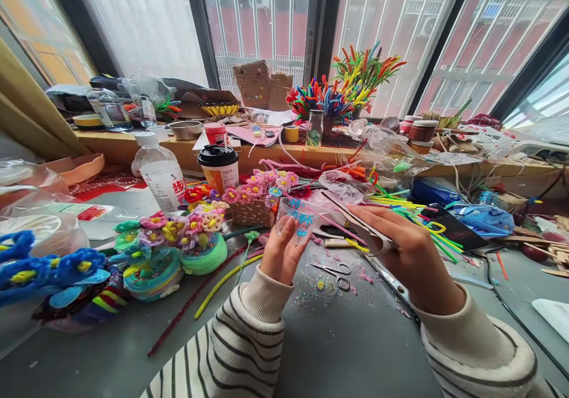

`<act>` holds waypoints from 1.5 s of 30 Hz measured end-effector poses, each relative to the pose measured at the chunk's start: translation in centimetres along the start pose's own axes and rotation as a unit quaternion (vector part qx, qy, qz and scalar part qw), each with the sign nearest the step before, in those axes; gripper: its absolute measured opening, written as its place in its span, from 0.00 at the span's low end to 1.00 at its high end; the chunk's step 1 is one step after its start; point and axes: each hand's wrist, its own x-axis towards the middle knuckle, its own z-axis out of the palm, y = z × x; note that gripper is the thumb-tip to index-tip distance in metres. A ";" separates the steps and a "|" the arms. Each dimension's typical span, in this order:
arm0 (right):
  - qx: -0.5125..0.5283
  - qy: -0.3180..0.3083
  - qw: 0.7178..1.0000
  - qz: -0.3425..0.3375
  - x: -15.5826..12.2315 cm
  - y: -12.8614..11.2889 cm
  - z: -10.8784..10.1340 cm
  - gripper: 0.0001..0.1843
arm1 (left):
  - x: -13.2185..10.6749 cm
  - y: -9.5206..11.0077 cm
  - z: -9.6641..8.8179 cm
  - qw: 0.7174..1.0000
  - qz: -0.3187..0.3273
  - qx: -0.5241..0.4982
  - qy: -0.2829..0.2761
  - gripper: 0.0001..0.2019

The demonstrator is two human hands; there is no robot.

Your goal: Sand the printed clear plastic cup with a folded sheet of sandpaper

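My left hand is closed around a small clear plastic cup with blue lettering, held tilted above the table. Just right of it, my right hand grips a long, thin, flat piece with a dark edge; its exact kind is unclear. The tip of this piece points toward the cup, apart from it. Below and between both hands lie small silver scissors, open, on the grey table. Glitter and pink scraps are scattered around them. Under my right hand rests a longer metal tool, partly hidden.
Pipe-cleaner flowers in pots crowd the left, beside a plastic bottle and a lidded cup. Behind are a flower basket and loose pipe cleaners. A wooden ledge carries jars and bundles. A black cable runs right.
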 end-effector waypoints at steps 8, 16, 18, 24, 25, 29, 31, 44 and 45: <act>0.075 0.044 0.993 0.081 0.2 -0.3 -0.2 0.17 | 0.2 0.0 -0.4 0.998 0.004 0.060 -0.008 0.28; 0.285 0.101 0.883 0.360 -0.1 -0.4 -1.7 0.13 | -1.3 0.8 0.2 0.989 0.038 0.054 -0.133 0.26; 0.359 0.098 0.845 0.384 0.2 -1.0 -1.9 0.14 | -1.6 0.9 0.1 0.982 0.024 0.053 -0.177 0.27; 0.503 0.091 0.746 0.426 1.2 -2.6 -1.8 0.11 | -1.5 1.0 -1.2 0.922 -0.035 0.124 -0.365 0.37; 0.517 0.091 0.736 0.428 1.3 -2.7 -1.8 0.11 | -1.4 1.0 -1.4 0.911 -0.034 0.133 -0.388 0.37; 0.552 0.084 0.699 0.447 1.2 -2.5 -1.6 0.12 | -1.5 1.2 -1.4 0.908 -0.031 0.141 -0.393 0.34; 0.565 0.079 0.685 0.453 1.1 -2.3 -1.5 0.13 | -1.8 1.3 -1.1 0.922 -0.042 0.136 -0.361 0.32; 0.206 0.236 0.894 0.319 0.1 -0.3 -1.8 0.11 | -1.5 1.0 -0.2 0.979 -0.003 0.057 -0.196 0.26; 0.151 0.231 0.920 0.277 -0.1 -0.1 -2.0 0.12 | -1.4 1.1 -0.1 0.982 -0.003 0.055 -0.182 0.26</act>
